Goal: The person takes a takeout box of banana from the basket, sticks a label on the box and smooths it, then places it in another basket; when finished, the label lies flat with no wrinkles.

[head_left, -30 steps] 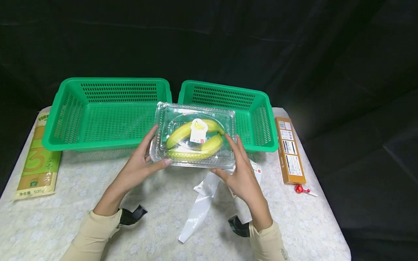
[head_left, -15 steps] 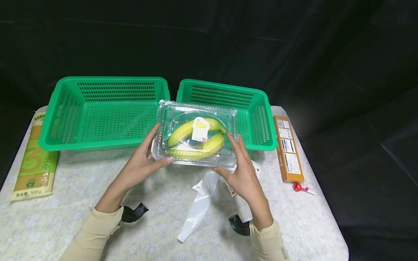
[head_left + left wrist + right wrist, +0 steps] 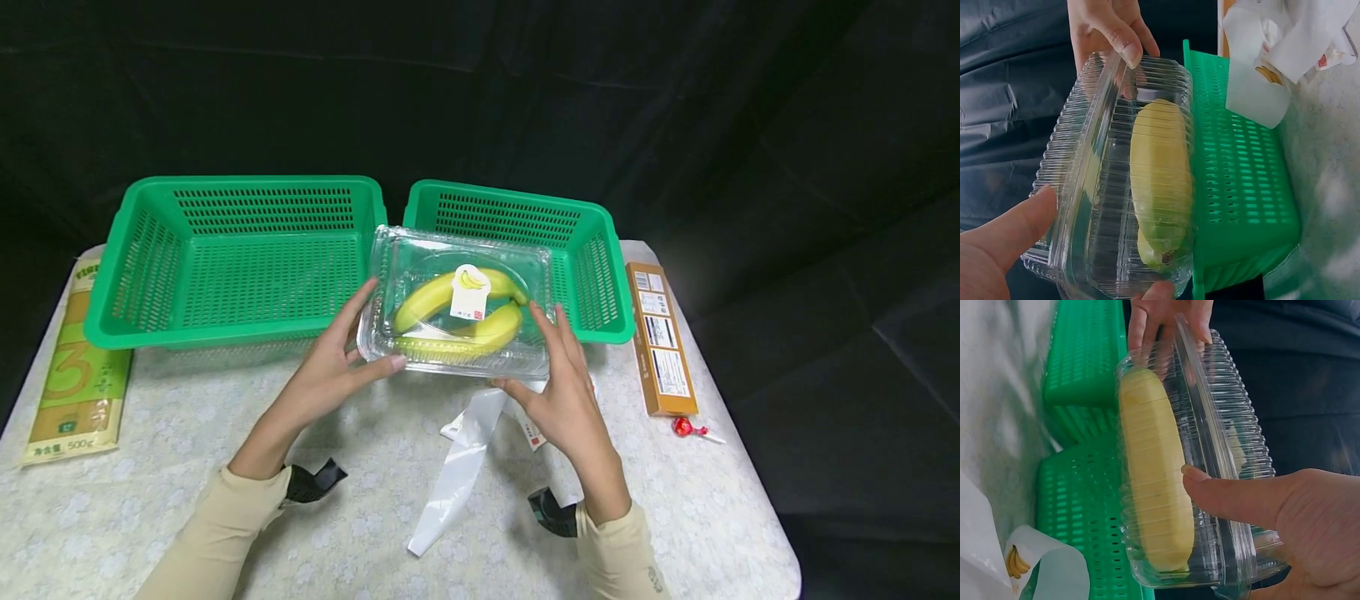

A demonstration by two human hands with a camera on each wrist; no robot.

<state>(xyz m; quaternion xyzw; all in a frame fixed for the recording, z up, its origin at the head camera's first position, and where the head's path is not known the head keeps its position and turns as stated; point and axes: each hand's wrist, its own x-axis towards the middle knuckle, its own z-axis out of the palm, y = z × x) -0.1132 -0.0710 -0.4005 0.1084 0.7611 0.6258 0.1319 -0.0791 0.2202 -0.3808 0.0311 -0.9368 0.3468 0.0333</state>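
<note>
Both hands hold a clear plastic clamshell box [image 3: 491, 367], shut and tilted, in front of the green baskets in the head view. Inside lie two yellow bananas [image 3: 422, 305], greenish at the ends. A white sticker [image 3: 469, 305] with a banana picture sits on the lid. My left hand [image 3: 324, 360] grips the left end, thumb at the front edge. My right hand [image 3: 558, 392] grips the right end, its thumb [image 3: 1235, 499] against the ridged front wall in the right wrist view. Fingers under the box are partly hidden.
Two green baskets, left [image 3: 96, 308] and right [image 3: 624, 308], stand behind the box. A white sticker strip [image 3: 452, 492] lies below it. At far left is a green-yellow 500g packet [image 3: 78, 375]; at right, a long orange-brown box [image 3: 662, 337] and a red lollipop [image 3: 684, 427].
The clamshell box has shifted slightly right and up in the head view, both hands moving with it. The grip stays the same. The baskets appear slightly farther left.
</note>
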